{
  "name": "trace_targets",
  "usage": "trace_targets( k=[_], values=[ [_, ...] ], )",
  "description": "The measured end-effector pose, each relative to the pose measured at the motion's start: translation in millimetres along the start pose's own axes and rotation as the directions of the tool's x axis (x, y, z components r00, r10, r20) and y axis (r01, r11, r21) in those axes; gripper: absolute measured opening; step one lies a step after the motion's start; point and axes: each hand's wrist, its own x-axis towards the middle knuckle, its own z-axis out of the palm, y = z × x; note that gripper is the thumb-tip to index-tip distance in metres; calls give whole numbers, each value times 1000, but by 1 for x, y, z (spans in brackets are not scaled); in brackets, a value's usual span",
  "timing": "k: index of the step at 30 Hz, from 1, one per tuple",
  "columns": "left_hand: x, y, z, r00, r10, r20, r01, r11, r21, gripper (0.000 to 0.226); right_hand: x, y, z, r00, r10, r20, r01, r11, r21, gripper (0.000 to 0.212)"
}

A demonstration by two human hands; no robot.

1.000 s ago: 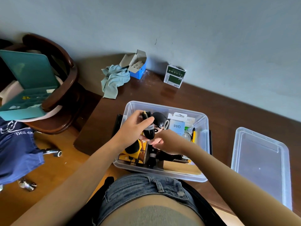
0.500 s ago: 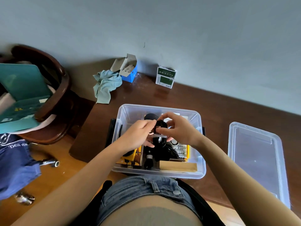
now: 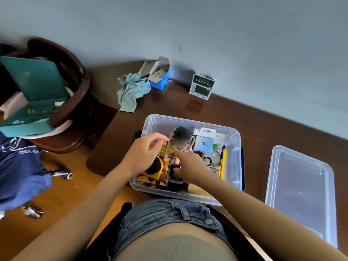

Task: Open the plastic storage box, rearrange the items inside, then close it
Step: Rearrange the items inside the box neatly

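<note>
Both hands dropped lower into box [image 3: 236,147], left [image 3: 146,152] pinching yellow packet [image 3: 164,147], right [image 3: 188,165] curled over doll [image 3: 181,142], grip unclear, lid [image 3: 301,189] alongside.

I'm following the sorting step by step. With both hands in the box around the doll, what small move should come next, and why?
Probably settle the doll into the back of the box. The right hand pinches its lower part and the left hand is beside it. The lid lies off to the right, so closing comes later.
</note>
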Motion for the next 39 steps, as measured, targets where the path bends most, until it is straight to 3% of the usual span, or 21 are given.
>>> trace_targets(
  k=[4,10,13,23,28,32,36,39],
  values=[
    [-1,-1,3,1000,6,12,-6,1000,14,21,6,-4,13,1000,26,9,-25,992,-125,18],
    [-3,-1,4,998,-6,58,8,1000,-20,20,14,5,21,981,-24,191,51,989,-139,24],
    [-2,-1,3,997,-7,71,8,1000,-21,21,15,12,21,979,-57,196,90,982,-163,31],
    [1,-3,2,995,-10,96,13,999,-29,22,25,11,10,953,-64,296,140,960,-244,9],
    [0,-3,-1,996,8,90,-6,1000,-19,27,25,16,11,958,-122,258,177,963,-205,38],
    [-1,-3,-1,995,3,104,0,1000,-25,27,27,15,7,941,-120,316,205,945,-253,33],
    [-1,-2,-2,992,-1,125,2,1000,-13,27,24,14,-6,936,-103,337,170,970,-176,39],
    [-2,-3,-4,991,-7,133,6,1000,11,27,12,18,-19,976,-67,208,65,998,17,36]
  ],
)
